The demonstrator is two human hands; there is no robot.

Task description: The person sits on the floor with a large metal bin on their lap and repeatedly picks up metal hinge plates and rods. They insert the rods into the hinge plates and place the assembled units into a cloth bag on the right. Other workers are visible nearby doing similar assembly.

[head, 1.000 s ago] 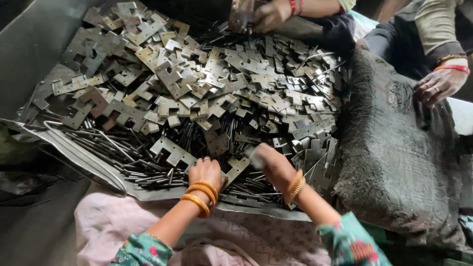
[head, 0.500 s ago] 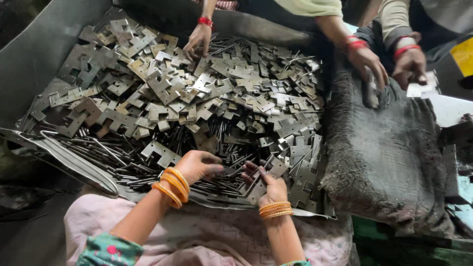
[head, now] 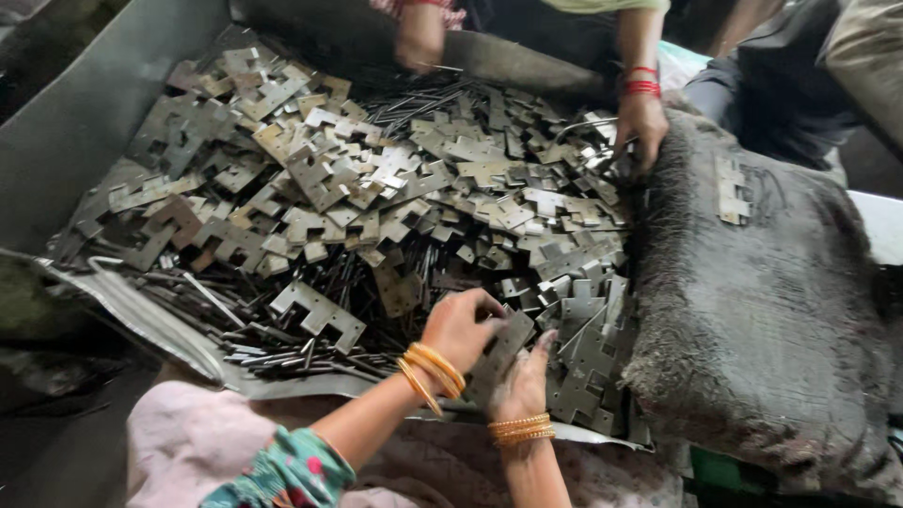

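Head view: we look down on a grey metal tray (head: 66,160) heaped with stamped parts.
Left hand: our left hand (head: 463,326) is curled over the top edge of a flat metal plate (head: 499,356), fingers closed on it.
Right hand: our right hand (head: 523,381) props the same plate from below, thumb up along its side, gripping it too.
Where the plate is: at the near edge of the tray, lifted slightly off the heap, between our two hands.
Progress: we judge the sorting far from done; one plate is in hand, while the pile of notched plates (head: 376,188) fills most of the tray.
Shapes: the plates are thin, flat, dull grey, cut with square notches and small holes.
Other stock: long thin metal rods (head: 282,334) lie tangled under and beside the plates.
Textures: a coarse, dark, matted cloth (head: 771,282) covers the right side, one plate lying on it.
Others: a co-worker's hand (head: 641,127) with red bangles reaches into the far edge of the pile.
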